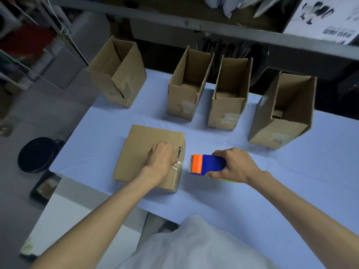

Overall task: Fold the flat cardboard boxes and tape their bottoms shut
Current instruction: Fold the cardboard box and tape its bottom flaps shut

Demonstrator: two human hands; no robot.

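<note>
Head view: the left hand (161,158) lies knuckles-up on the closed cardboard box (139,156), near its right edge, forearm reaching in from the lower left. Its fingers are curled under and hidden, so I cannot tell whether it pinches the clear tape (181,165) or only pins it down. Just right of the box, the right hand (235,165) wraps its fingers and thumb round a blue and orange tape dispenser (207,164), whose rear is covered by the palm. A thin, glinting strand of tape stretches between the box and the dispenser. The box is matte brown, creased, torn near the knuckles, and rests on the pale blue cloth of the desk (252,191). Beyond the box stand four open-topped boxes (188,88), upright, with worn label patches.
</note>
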